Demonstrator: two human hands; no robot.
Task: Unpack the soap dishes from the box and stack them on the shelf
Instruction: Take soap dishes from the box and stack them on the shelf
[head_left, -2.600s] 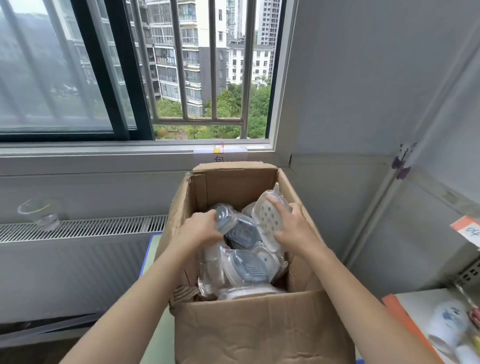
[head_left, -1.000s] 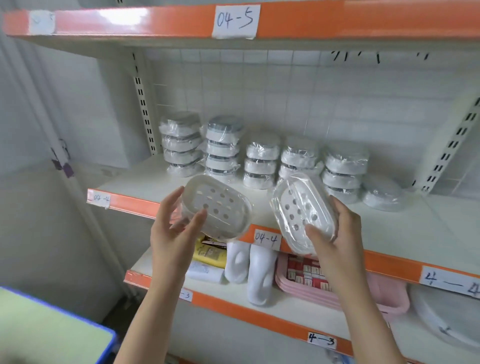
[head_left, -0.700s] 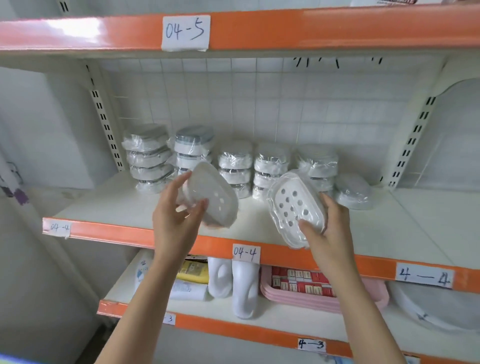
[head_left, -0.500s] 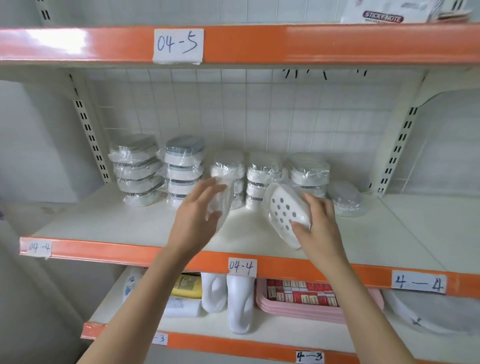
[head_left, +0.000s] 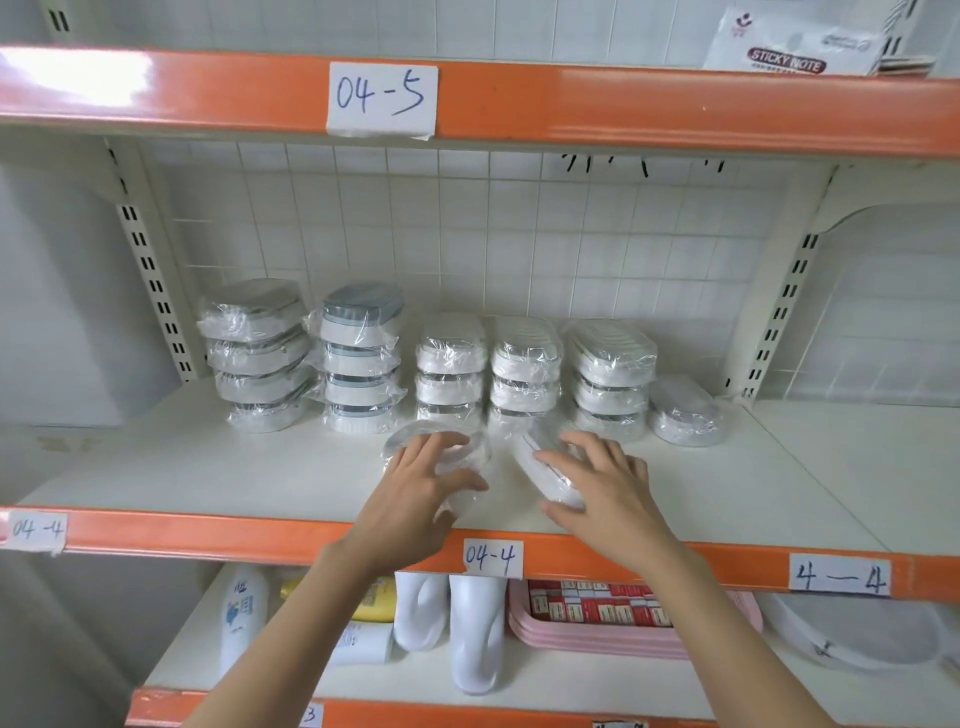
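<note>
Above the "04-4" label, both hands press wrapped soap dishes.

soap dishes: 2, white, plastic-wrapped | on shelf front | right one seemingly tilted | stacks behind

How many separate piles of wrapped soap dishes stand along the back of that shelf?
5 piles, left to right, plus a single dish at the right end. Two more dishes sit in front under the hands; others may be hidden behind.
</note>
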